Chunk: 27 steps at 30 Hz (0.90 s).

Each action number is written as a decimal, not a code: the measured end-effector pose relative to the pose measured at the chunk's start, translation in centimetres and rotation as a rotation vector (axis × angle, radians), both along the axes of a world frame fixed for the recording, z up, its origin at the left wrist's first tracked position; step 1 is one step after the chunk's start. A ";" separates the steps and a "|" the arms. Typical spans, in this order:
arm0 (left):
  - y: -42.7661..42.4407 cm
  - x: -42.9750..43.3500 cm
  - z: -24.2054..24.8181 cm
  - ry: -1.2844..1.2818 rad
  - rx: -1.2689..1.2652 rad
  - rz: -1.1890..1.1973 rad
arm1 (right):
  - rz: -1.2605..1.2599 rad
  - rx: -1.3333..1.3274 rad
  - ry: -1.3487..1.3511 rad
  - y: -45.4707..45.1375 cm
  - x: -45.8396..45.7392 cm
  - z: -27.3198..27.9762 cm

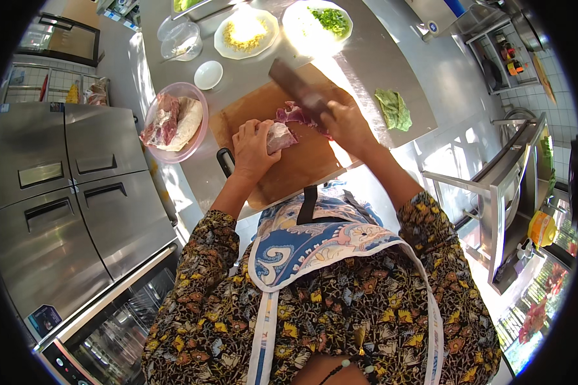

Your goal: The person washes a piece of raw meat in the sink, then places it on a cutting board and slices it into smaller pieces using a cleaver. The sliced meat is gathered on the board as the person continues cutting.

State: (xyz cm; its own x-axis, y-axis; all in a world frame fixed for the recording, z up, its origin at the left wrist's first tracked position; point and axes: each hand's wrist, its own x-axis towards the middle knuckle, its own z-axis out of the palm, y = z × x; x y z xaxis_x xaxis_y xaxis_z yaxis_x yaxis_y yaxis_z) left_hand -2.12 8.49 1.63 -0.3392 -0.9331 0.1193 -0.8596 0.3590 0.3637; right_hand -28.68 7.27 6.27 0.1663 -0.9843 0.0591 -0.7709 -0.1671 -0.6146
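Observation:
My left hand [254, 148] holds a piece of raw meat [280, 136] down on a wooden cutting board [298, 166] with a black handle. Gripped in my right hand [345, 124] is a cleaver [298, 86], its broad blade blurred and raised over the board. Cut strips of red meat [296, 115] lie beside the held piece, partly under the blade and my right hand. Left of the board, a pink plastic bowl [203, 127] holds larger chunks of raw meat [166, 120].
Behind the board stand a small white dish [208, 75], a clear plastic tub [192, 41], a plate of chopped yellowish bits [245, 36] and a plate of chopped greens [330, 21]. A folded green cloth or leaf [393, 109] lies at right on the steel table [414, 122].

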 end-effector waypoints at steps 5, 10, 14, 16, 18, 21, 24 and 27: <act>0.1 -0.3 0.2 -0.001 -0.047 0.014 | 0.136 0.202 0.203 4.1 2.7 -0.1; 0.9 -1.1 0.3 -0.089 0.016 0.028 | 0.149 0.162 0.238 3.2 6.3 -1.4; 1.5 -0.9 -0.2 -0.072 0.004 0.111 | 0.184 0.211 0.213 2.1 7.0 -1.2; 0.9 -0.5 -0.4 -0.049 -0.013 0.246 | 0.103 0.235 0.123 2.3 5.7 -0.7; -0.4 -0.1 -0.3 0.037 -0.087 0.335 | 0.009 0.300 0.085 2.9 4.0 -0.2; -1.4 0.3 0.6 -0.049 -0.080 0.341 | -0.124 0.244 0.019 4.5 1.7 -0.1; -2.7 -1.4 1.6 -0.094 -0.195 0.040 | -0.169 -0.120 -0.166 5.1 -0.1 -0.1; -4.7 -5.3 1.2 0.003 -0.078 -0.340 | -0.415 0.105 -0.280 5.9 -1.6 0.3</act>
State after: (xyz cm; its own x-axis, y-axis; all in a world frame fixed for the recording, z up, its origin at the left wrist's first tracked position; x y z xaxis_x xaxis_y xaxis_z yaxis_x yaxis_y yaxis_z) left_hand -7.38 3.83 2.88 -0.6290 -0.7545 0.1874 -0.6848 0.6519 0.3258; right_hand -30.31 13.13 6.57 -0.2479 -0.9671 -0.0577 -0.5629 0.1923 -0.8038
